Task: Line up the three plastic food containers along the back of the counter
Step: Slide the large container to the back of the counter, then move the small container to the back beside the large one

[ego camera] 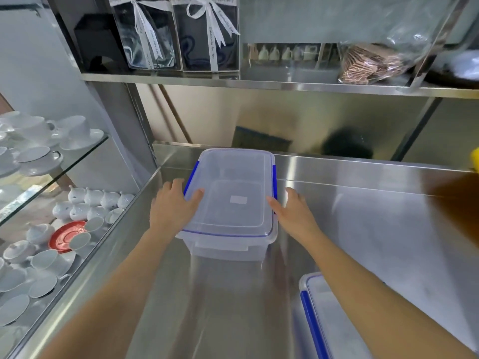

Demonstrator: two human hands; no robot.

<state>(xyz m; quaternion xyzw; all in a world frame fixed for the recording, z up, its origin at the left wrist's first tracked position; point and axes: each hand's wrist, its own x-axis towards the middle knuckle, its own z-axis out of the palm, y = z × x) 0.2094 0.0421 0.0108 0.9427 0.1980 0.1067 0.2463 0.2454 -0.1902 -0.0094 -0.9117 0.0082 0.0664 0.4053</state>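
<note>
Centrally, a clear plastic food container (230, 203) with a see-through lid and blue side clips sits on a stainless steel counter (375, 216), its far end close to the raised back edge. Two bare hands flank it. The left hand (173, 206) lies flat against the container's left side, fingers spread and extended, the thumb resting on the lid's near-left part. The right hand (293, 211) presses its open palm against the right side, fingers straight — neither hand curls around anything. A second container (326, 320) with the same blue trim lies at the near right, partly under the right forearm and cut off by the frame. To the left, a glass case holds white cups (75, 130) and a red saucer (67, 235). Above, a steel shelf (285, 85) carries ribboned gift boxes (204, 35).
</note>
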